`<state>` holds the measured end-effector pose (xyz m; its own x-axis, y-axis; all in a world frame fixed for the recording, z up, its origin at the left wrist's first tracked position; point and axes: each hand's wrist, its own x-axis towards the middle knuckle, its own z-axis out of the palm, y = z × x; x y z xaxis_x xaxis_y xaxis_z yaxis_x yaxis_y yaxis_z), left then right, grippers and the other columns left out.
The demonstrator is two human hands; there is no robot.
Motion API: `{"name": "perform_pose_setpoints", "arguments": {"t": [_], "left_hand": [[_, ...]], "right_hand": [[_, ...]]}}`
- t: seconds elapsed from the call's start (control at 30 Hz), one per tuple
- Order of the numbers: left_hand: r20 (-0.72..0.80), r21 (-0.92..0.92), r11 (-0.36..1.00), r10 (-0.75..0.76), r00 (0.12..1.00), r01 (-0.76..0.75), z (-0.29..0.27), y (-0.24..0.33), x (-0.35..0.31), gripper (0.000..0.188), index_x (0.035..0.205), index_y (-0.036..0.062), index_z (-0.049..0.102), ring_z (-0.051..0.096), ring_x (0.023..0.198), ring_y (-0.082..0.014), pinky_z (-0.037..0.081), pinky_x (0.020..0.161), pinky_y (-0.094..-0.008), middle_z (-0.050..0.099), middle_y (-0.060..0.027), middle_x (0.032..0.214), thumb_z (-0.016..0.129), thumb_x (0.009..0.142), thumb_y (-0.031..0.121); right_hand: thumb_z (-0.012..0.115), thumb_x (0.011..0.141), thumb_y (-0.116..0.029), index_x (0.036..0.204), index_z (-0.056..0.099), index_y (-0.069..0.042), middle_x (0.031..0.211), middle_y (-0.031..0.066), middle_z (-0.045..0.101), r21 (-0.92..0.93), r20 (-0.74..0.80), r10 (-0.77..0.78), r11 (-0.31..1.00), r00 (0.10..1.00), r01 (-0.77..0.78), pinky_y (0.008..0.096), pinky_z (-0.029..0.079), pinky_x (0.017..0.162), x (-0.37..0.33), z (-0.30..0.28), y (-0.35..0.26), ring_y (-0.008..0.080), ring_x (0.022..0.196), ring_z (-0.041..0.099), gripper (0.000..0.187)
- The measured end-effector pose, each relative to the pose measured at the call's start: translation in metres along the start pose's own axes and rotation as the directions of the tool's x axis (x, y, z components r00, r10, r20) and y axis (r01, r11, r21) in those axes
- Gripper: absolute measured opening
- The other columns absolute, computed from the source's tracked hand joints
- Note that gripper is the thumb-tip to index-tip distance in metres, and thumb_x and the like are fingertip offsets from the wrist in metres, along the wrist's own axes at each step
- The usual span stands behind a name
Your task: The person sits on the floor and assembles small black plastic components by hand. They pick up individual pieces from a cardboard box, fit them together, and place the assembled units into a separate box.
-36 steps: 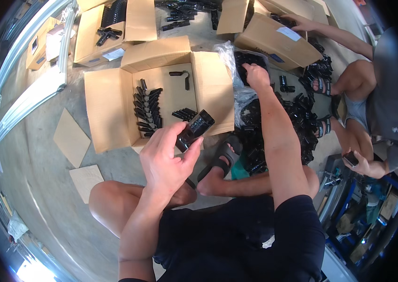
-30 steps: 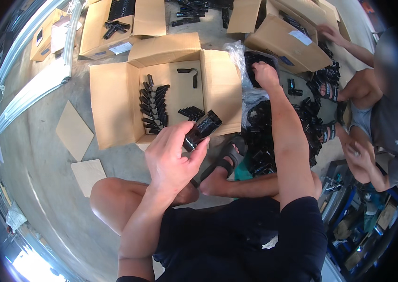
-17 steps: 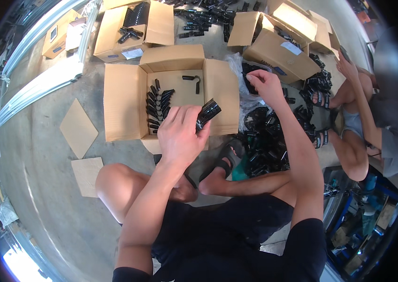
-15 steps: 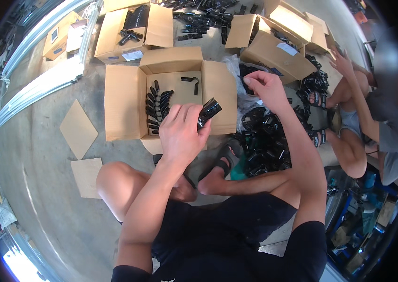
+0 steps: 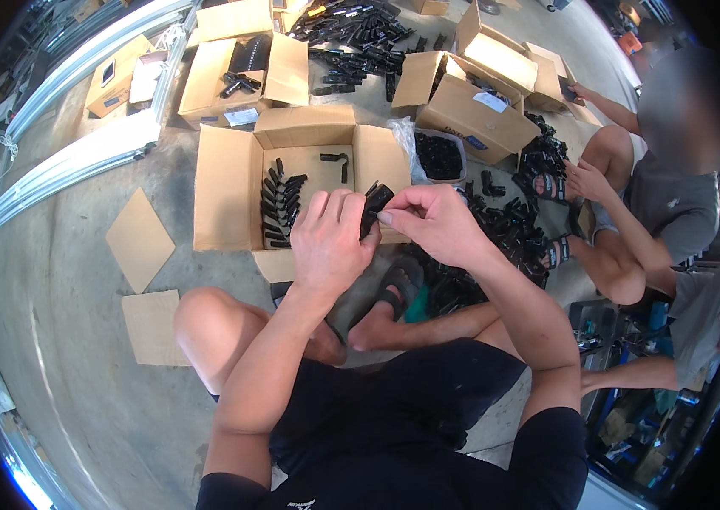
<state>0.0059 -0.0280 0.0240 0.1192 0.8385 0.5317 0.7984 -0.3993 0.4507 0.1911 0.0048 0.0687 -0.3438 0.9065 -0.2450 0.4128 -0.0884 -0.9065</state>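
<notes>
My left hand (image 5: 330, 248) is closed around a shiny black tubular fitting (image 5: 377, 201), held tilted above the near edge of an open cardboard box (image 5: 226, 189). Thumb and fingertips of my right hand (image 5: 438, 223) are pinched together against the side of the fitting; whatever small thing they hold is hidden. Inside the box, black fittings (image 5: 278, 204) lie in a slanting row along the left side. Another black angled fitting (image 5: 340, 161) rests alone toward the far right of the box.
A tub of small black parts (image 5: 439, 158) stands beyond my right hand, with a heap of black fittings (image 5: 504, 242) nearer me. Further boxes (image 5: 475, 119) and a large pile of fittings (image 5: 360, 38) lie behind. Another person (image 5: 674, 195) sits at the right. Cardboard sheets (image 5: 141, 240) lie left.
My right hand has come left from above the tub to the fitting in my left hand. The left hand keeps its hold. The other person has come further into view.
</notes>
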Motion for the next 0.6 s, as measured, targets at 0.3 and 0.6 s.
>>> {"name": "perform_pose_setpoints", "arguments": {"t": [0.3,0.6], "left_hand": [[0.012,0.050,0.997,0.055,0.998,-0.055,0.002,-0.006,-0.007,0.036,0.097,0.0090,0.064,0.063,0.086,-0.0264,0.054,0.070,-0.0381,0.065,-0.0054,0.093,0.084,0.068,0.014],[0.083,-0.063,0.998,-0.022,0.996,0.028,0.004,-0.005,-0.004,0.033,0.097,0.0065,0.064,0.064,0.085,-0.0317,0.056,0.070,-0.0424,0.065,-0.0086,0.092,0.083,0.071,0.015]], "right_hand": [[0.075,0.091,-0.013,0.094,0.075,0.005,0.071,0.0015,0.066,-0.080,-0.010,0.042,0.996,0.999,-0.043,0.0251,0.044,0.057,0.008,0.008,0.005,0.0041,0.064,0.052,0.018],[0.076,0.089,-0.010,0.111,0.074,-0.003,0.080,0.0087,0.068,-0.304,-0.164,-0.304,0.921,0.939,0.245,0.0303,0.050,0.061,-0.007,0.006,0.019,0.0166,0.065,0.061,0.023]]}}
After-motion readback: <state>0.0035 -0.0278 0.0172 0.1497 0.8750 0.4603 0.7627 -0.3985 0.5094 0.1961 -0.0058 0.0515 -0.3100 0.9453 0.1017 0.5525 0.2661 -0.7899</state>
